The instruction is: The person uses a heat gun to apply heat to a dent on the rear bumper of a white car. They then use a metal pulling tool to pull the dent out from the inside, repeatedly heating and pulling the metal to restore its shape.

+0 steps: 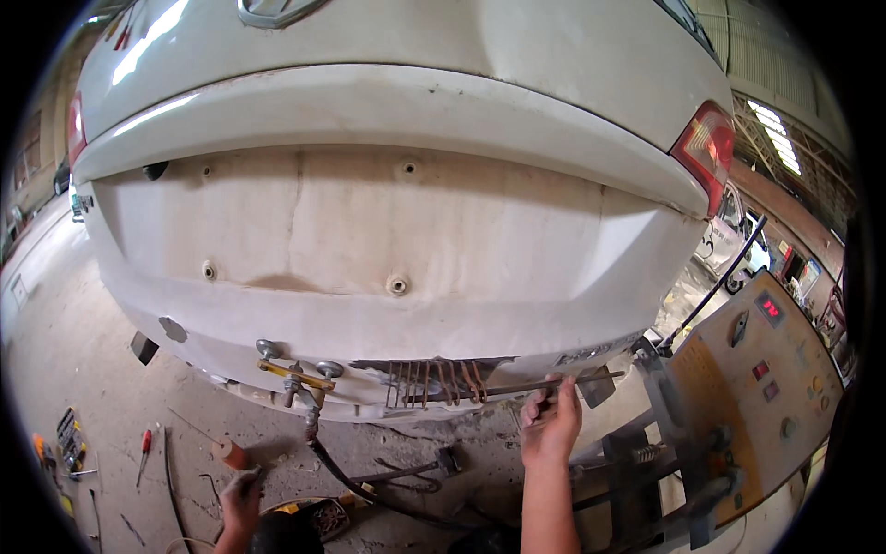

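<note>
My right hand pinches a long thin metal rod near its right end. The rod runs through a row of copper-coloured wire loops along a bare dark patch low on a white car's rear panel. My left hand is low at the left, just below a brownish-orange cylinder with a thin rod sticking out. Its fingers are dark and unclear, so its grip does not show. Left of the loops, a brass-coloured clamp bar with round knobs sits against the panel, a black cable hanging from it.
A control box with knobs and a red display stands at the right. On the floor lie a red-handled screwdriver, a tool set and a dark T-shaped tool. A box of small parts is close to me.
</note>
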`<state>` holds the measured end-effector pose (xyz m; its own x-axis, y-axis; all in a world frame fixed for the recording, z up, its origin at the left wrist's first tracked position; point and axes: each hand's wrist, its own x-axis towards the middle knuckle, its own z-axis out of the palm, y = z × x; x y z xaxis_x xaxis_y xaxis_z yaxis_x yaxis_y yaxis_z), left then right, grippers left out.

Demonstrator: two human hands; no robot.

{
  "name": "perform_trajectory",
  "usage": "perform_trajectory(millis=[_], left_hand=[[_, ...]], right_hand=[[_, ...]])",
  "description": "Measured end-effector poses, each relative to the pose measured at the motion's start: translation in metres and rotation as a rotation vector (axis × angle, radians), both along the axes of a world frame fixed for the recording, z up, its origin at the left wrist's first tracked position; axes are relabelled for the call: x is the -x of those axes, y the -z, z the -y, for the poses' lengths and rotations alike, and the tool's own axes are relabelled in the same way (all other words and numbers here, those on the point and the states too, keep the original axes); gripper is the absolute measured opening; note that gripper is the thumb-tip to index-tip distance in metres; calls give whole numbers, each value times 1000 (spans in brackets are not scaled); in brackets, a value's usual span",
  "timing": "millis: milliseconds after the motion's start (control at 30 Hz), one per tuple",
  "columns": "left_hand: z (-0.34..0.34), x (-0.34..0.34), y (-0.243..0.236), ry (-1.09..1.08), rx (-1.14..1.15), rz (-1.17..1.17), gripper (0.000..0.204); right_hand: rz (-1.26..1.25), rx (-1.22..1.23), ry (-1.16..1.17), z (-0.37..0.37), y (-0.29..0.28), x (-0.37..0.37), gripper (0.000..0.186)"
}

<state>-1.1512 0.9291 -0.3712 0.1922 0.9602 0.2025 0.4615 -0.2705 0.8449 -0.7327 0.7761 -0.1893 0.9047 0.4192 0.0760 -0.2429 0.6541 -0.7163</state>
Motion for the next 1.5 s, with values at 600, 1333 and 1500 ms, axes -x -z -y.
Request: perform_trajectory(millis=[600,1333,1500], left_hand=[[70,-109,-49,744,126,-79,42],[122,240,199,-176,190,-917,33],[157,265,264,74,712,-1087,34]], right_hand=[[-202,438,-102,21,146,94,36],[525,598,-113,-6,26,84,38],[467,575,-271,-24,-22,62,34]])
